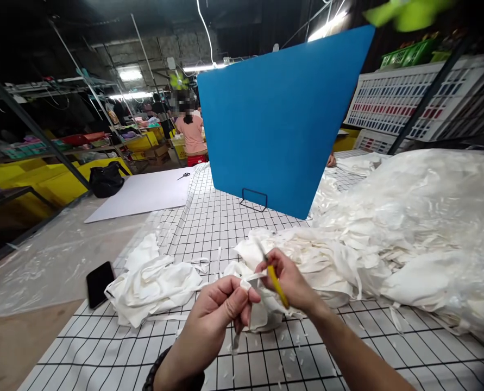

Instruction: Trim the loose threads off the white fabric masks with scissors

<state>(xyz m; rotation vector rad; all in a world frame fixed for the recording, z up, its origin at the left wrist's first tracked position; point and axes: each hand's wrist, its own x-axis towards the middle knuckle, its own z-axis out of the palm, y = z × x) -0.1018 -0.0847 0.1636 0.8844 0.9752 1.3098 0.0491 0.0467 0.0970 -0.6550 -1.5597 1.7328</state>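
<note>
My left hand pinches the edge of a white cloth piece between thumb and fingers, near the front middle of the table. Closed around a pair of yellow-handled thread snips, my right hand is just to the right of it. The blades of the snips point up and are blurred. A narrow white strip of the cloth runs between the two hands. Behind the hands lies a heap of white cloth pieces, and a smaller white pile rests on the left. Small white clippings are scattered below my hands.
A blue board stands upright in a black wire holder across the grid-patterned table. A black phone lies at left. Plastic-wrapped white cloth bulges at right. Farther back are scissors, a black bag and a person in pink.
</note>
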